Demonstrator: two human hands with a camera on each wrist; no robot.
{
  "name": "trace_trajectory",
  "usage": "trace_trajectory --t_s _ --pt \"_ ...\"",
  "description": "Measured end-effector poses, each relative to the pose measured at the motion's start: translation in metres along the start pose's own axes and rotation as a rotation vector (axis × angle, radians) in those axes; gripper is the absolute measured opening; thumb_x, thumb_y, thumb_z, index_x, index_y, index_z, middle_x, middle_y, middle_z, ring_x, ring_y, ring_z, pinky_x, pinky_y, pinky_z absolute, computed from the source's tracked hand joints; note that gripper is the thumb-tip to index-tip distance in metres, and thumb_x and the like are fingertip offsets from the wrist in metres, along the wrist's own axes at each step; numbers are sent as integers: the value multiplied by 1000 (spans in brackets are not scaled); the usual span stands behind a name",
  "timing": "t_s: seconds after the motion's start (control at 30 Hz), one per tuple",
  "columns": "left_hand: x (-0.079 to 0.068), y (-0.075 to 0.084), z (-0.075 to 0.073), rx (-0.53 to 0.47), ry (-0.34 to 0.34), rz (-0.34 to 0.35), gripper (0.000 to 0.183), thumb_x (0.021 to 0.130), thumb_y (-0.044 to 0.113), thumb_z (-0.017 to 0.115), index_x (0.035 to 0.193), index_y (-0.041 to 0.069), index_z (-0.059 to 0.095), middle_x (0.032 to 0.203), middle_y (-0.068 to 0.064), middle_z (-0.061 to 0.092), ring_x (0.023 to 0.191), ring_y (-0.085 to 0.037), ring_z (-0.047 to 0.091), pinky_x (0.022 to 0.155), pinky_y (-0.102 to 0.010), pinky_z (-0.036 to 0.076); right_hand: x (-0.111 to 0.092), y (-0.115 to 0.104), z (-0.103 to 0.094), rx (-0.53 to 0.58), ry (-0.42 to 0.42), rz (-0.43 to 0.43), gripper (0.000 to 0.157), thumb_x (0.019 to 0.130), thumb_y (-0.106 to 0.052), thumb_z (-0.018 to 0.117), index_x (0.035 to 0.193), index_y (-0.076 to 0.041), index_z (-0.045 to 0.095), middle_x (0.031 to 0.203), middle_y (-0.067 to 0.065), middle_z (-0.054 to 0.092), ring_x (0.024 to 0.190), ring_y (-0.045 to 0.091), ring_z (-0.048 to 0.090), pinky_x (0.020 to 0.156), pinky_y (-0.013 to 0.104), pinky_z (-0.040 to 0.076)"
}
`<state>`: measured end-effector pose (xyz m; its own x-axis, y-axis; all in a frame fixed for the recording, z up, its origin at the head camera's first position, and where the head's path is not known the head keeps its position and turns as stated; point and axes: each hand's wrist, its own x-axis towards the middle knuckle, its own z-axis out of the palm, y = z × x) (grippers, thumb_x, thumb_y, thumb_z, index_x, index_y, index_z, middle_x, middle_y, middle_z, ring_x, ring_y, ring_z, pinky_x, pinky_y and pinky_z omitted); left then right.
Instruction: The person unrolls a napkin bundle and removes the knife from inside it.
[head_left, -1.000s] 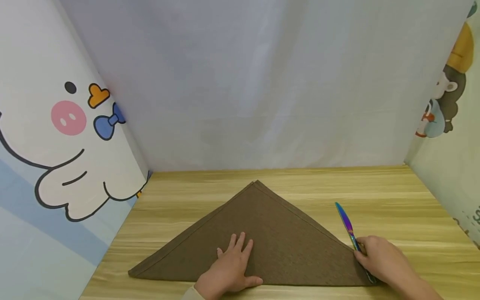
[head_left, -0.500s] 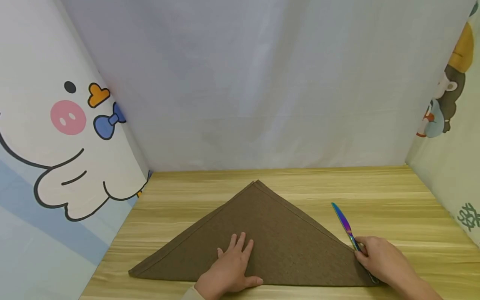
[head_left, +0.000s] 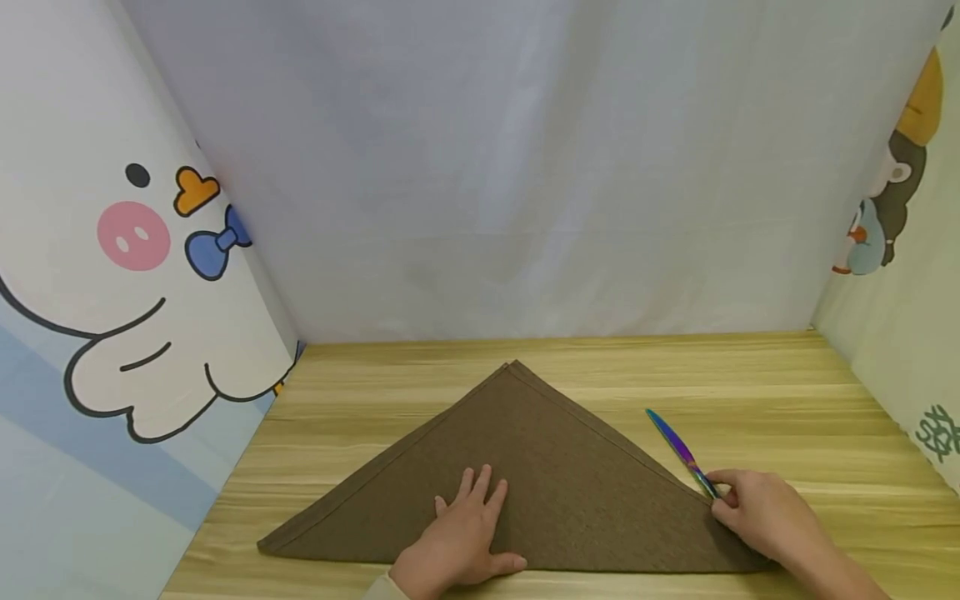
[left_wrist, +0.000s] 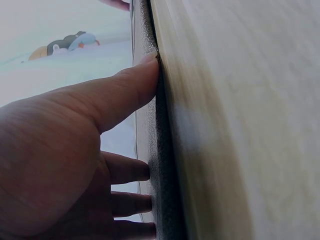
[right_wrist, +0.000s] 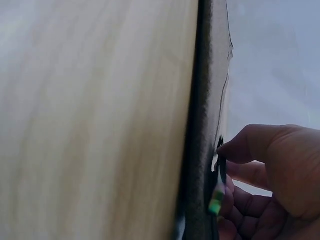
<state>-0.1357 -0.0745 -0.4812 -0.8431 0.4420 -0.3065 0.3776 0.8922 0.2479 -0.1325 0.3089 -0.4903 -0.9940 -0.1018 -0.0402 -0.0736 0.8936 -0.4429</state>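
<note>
A brown cloth napkin (head_left: 570, 483), folded into a wide triangle, lies with its point away from me and its long edge nearest. My left hand (head_left: 459, 533) rests on its lower middle, fingers spread; in the left wrist view, the thumb (left_wrist: 127, 90) reaches the folded edge. At the right corner my right hand (head_left: 768, 512) pinches a rainbow-coloured table knife (head_left: 675, 442) between thumb and fingers. The blade points up and left, just outside the napkin's right slanting edge. In the right wrist view the knife's handle (right_wrist: 218, 195) shows against the cloth, mostly covered by fingers.
The wood-grain table (head_left: 360, 375) extends around the napkin. A pale curtain (head_left: 525, 183) hangs behind it. Cartoon-printed panels stand at both sides, with a white duck (head_left: 150, 333) on the left one.
The knife has turned anticlockwise, its tip swinging left toward the napkin's slanting edge while its handle end has gone under my right hand. The left hand and napkin stay put.
</note>
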Motion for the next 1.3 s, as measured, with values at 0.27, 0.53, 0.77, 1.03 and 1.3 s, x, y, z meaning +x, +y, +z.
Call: trace_trajectory --t_s 0.27,0.53,0.77,1.03,1.3 --pt "-1 0 1 -13 -3 -3 99 79 68 62 152 10 29 158 -19 13 142 -43 14 91 -74 31 2 1 -6 -6 16 -18 36 77 -10 66 112 1 69 71 -5 63 59 11 51 51 30 41" --pt "-1 0 -1 -7 -1 4 99 79 67 62 152 9 29 158 -20 13 142 -44 15 91 -74 32 15 -1 -14 -17 42 -29 35 79 -11 67 112 2 68 73 -2 62 54 12 47 47 29 39" --pt "-2 2 -2 7 -3 2 98 79 67 61 152 9 29 158 -19 14 142 -44 15 91 -74 32 39 -1 -24 -47 56 -17 37 82 -12 65 113 6 66 75 3 66 57 12 50 49 31 41" --pt "-2 2 -2 -9 -3 -3 98 79 66 62 152 9 29 158 -19 14 143 -43 14 92 -73 32 58 -3 -25 -24 47 21 40 82 -13 61 115 9 64 72 2 64 55 15 47 47 31 36" --pt "-2 2 -3 -6 -3 -3 98 79 66 63 152 9 30 158 -19 14 142 -43 15 91 -73 32 66 -6 -20 -40 61 28 38 81 -14 62 111 9 65 69 4 57 58 19 45 49 31 35"
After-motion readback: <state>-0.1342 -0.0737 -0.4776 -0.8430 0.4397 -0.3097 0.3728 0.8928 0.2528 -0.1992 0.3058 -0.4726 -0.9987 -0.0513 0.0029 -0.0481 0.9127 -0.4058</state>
